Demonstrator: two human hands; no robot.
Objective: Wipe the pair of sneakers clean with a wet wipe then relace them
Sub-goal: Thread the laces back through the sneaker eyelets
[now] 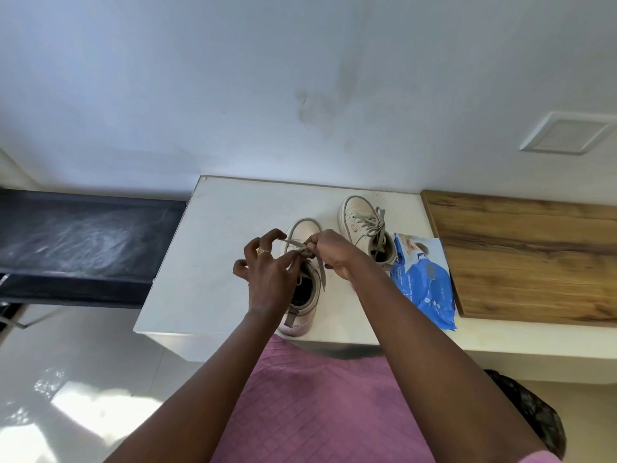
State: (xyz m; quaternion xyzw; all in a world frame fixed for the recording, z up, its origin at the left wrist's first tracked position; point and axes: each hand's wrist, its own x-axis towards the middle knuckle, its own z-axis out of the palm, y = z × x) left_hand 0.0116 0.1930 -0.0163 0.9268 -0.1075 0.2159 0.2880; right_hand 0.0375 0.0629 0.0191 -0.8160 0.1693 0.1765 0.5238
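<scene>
Two cream sneakers with grey-beige laces stand on a white counter [233, 208]. The near sneaker [302, 315] points away from me, heel at the counter's front edge. My left hand [267, 279] and my right hand [329, 253] are both over its tongue, each pinching a part of its lace [295, 242]; one loose end hangs down the shoe's right side. The far sneaker [359, 222] sits behind and to the right, laced and tied with a bow. A blue pack of wet wipes [425, 282] lies right of the shoes.
A wooden board [534, 255] covers the counter to the right, touching the wipes pack. A black surface [83, 242] lies left of the counter, lower down. The white wall rises right behind. A dark patterned object [534, 416] sits on the floor at lower right.
</scene>
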